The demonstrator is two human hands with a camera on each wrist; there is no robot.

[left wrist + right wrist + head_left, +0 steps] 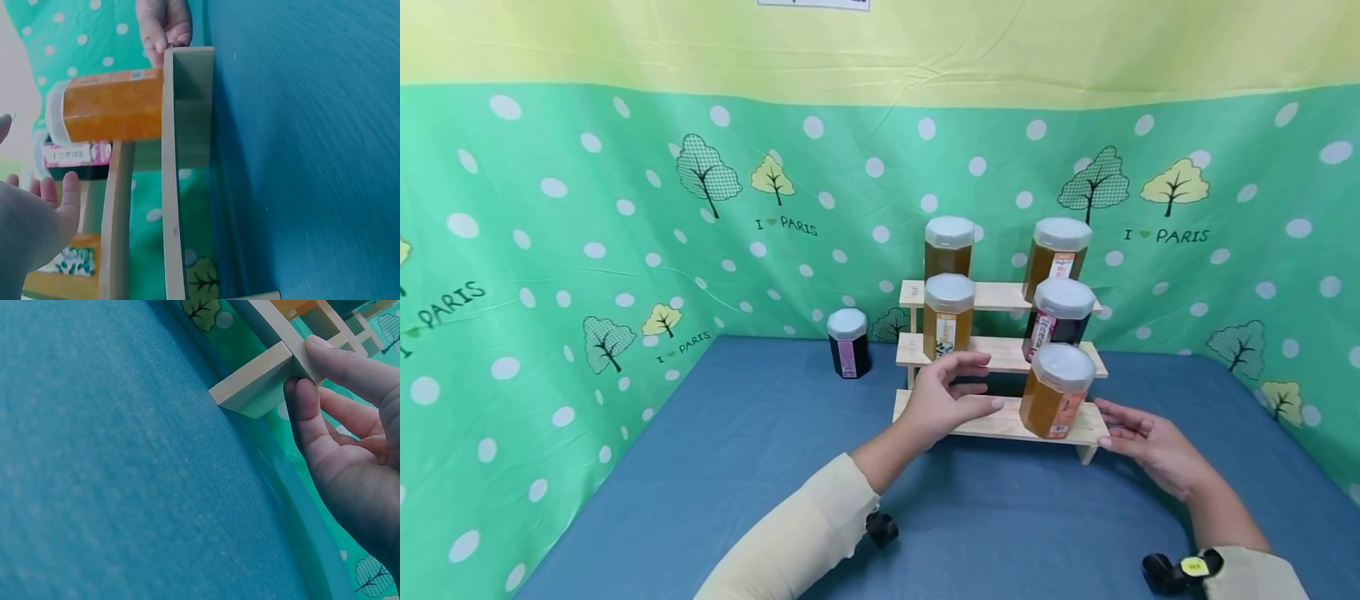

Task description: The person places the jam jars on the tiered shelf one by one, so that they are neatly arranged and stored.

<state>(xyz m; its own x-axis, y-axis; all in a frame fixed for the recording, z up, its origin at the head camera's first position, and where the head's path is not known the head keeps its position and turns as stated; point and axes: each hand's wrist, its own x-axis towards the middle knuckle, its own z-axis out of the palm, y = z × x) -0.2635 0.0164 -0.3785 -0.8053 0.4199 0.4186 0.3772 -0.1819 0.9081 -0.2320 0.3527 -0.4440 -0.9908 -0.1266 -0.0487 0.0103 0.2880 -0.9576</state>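
A three-step wooden display stand holds honey-type jars with white lids. My left hand hovers over the left part of the lowest step, fingers loosely bent with nothing between them. Beside it on that step stands an amber jar with an orange label. My right hand pinches the right end of the lowest step; the right wrist view shows the fingers above and below the board's corner. The middle step carries an amber jar and a dark jar.
On the top step are two more amber jars, one left and one right. A dark jar with a purple label stands on the blue tablecloth, left of the stand. Behind hangs a green dotted curtain.
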